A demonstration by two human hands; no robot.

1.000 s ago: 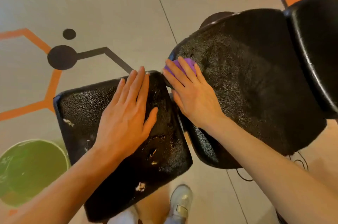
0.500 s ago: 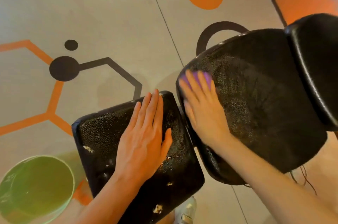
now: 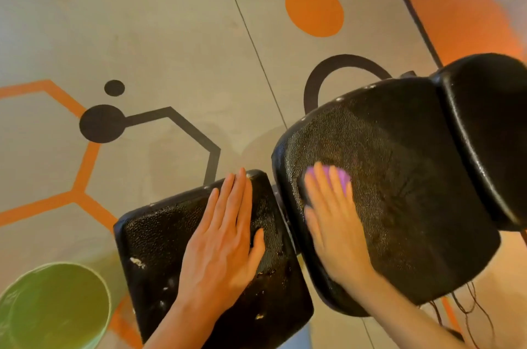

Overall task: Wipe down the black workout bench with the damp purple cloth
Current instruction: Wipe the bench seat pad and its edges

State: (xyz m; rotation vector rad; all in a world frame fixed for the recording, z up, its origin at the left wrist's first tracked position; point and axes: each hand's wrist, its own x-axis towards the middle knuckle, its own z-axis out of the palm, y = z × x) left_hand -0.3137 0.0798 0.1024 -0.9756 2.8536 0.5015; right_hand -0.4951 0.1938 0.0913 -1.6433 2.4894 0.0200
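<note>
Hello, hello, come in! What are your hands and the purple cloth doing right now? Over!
Left hand flat on the small pad. Right hand pressing the purple cloth on the big seat pad. Nothing in the way.

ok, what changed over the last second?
The right hand slid the purple cloth from the larger pad's near-left edge inward across its surface. The left hand stayed flat on the smaller pad. Nothing was gripped or released.

Purple cloth [image 3: 339, 179] mostly hidden under motion-blurred right hand [image 3: 332, 227], green bucket [image 3: 54, 308] cut off at near-left edge, far-right pad [image 3: 490, 132] cropped by right edge.
</note>
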